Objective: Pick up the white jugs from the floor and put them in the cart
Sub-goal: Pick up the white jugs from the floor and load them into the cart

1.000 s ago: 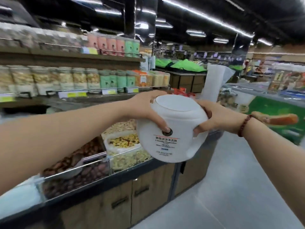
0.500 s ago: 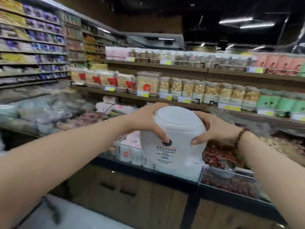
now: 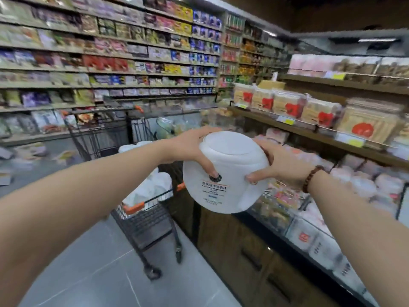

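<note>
Jug in hand: white jug (image 3: 223, 173), lid uppermost, printed label facing the camera. Carried in the air, off the floor, to the right of the cart and not yet over its basket.
Left hand (image 3: 194, 149): wrapped over the jug's upper left shoulder, thumb pressed onto the emblem above the label.
Right hand (image 3: 278, 165): clamped on the jug's right flank, fingers curled round the far side, thumb forward. Beaded bracelet (image 3: 313, 178) at the wrist.
Cart (image 3: 146, 220): black wire basket with orange corners, standing on the grey floor (image 3: 88, 273) just beside the wooden display counter (image 3: 243, 251).
Stowed jugs (image 3: 152, 187): white, already inside the basket — number not clear.
Step in hand: transport. Pick-up done for this jug, placement not yet begun.
Next move, as judged: swing of the load leftward over the basket rim, then lowering into a gap beside the stowed jugs, with release only once the base is supported.
Caution: crowded basket — risk of landing on a neighbour's lid and tipping.
</note>
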The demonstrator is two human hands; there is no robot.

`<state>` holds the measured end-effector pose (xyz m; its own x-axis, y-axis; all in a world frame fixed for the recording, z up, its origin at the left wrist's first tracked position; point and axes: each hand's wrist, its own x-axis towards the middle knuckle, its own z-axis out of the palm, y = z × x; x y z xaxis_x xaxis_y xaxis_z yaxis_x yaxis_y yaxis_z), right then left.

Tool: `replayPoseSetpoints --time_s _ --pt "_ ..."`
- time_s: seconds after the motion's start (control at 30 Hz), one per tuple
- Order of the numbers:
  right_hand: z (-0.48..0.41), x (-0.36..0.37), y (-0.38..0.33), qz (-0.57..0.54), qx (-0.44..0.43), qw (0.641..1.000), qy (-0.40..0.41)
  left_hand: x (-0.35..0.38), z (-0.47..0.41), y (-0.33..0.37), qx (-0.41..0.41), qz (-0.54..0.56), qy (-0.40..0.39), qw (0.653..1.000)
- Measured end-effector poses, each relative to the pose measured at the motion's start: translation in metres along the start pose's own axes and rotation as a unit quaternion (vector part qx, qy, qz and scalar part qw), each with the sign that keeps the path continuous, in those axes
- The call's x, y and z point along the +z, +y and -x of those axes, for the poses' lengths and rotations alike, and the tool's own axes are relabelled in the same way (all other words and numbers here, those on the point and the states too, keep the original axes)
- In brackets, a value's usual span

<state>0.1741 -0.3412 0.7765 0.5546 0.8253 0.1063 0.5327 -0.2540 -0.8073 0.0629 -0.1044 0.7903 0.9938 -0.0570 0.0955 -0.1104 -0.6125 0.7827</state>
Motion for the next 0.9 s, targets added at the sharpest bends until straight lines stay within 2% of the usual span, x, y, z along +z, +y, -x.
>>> replayPoseSetpoints --time_s 0.33,0.5,0.67,0.9 --pt "-0.227 0.053 0.015 0.003 -0.082 0.990 -0.116 -0.116 -0.029 -0.126 -0.105 -0.004 0.119 0.987" --pt "-0.313 0.093 0.006 0.022 -0.110 0.979 -0.171 -0.165 -0.034 -0.179 -0.145 -0.015 0.164 0.976" --pt "-0.385 0.146 0.009 -0.002 -0.117 0.979 -0.167 -0.213 -0.030 -0.244 -0.166 -0.043 0.191 0.967" --pt "-0.490 0.235 0.012 0.011 -0.098 0.985 -0.139 -0.290 -0.024 -0.357 -0.155 -0.039 0.178 0.971"
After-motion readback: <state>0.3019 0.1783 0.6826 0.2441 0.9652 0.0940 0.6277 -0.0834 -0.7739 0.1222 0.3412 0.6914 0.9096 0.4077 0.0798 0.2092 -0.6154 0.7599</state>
